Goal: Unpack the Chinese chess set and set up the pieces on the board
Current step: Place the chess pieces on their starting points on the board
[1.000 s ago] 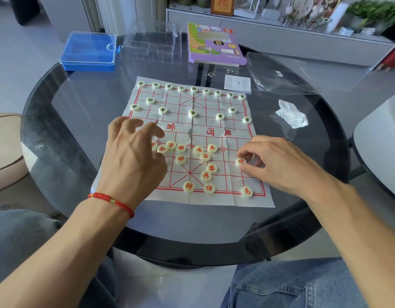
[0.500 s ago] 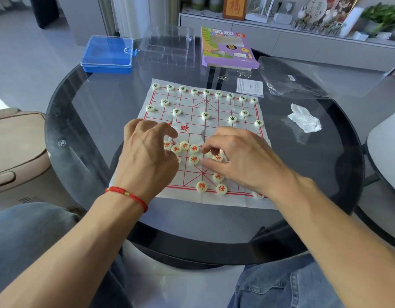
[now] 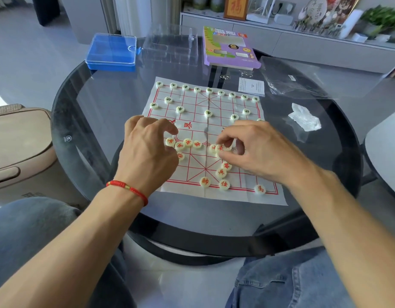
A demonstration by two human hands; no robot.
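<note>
Since a second ago the right hand (image 3: 262,152) has crossed from the board's right edge to the cluster of red pieces (image 3: 187,142) at mid-board, where thumb and forefinger now pinch a red piece (image 3: 220,148); the left hand (image 3: 147,150) has stayed at the left end of that cluster, fingers curled over the discs, and whether it holds one cannot be told because the hand hides its own fingertips. From the head camera, the paper board (image 3: 214,196) lies flat on the round glass table (image 3: 92,103). Green pieces (image 3: 197,89) stand in their rows along the far side, while on the near edge three red discs sit apart: one at centre (image 3: 205,181), one just beside it (image 3: 224,184) and one toward the right corner (image 3: 259,188). Beyond the board rest a blue lidded box (image 3: 112,52), a clear plastic tray (image 3: 170,48), a purple game box (image 3: 228,48), a small leaflet (image 3: 251,86), a clear bag (image 3: 290,77) and crumpled wrap (image 3: 304,117). A red cord bracelet (image 3: 127,188) circles the left wrist.
</note>
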